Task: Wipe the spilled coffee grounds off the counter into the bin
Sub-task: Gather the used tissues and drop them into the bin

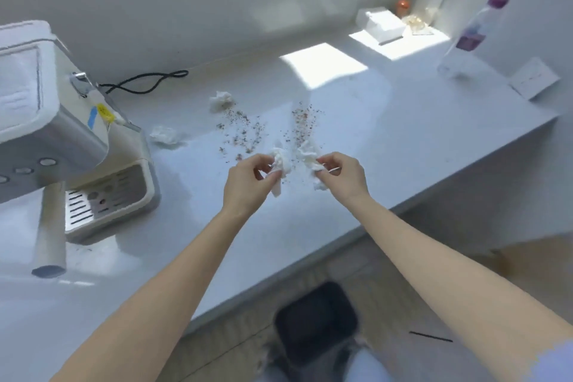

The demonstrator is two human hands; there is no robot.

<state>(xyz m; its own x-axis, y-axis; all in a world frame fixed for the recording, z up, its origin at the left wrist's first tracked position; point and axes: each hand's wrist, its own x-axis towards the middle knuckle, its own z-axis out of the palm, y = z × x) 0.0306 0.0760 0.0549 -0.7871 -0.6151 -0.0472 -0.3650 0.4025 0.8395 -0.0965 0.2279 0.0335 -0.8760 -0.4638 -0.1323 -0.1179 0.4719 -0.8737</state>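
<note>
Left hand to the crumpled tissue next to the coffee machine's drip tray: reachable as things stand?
Probably yes. Bare counter lies between the left hand and that crumpled tissue, nothing standing in the path. But the hand is pinching a tissue wad, so its fingers are occupied.

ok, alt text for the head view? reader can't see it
Left hand and right hand each pinch a crumpled tissue over a white counter, by scattered coffee grounds. Two loose tissues lie farther back, a coffee machine stands left, and a dark bin sits on the floor below.
</note>
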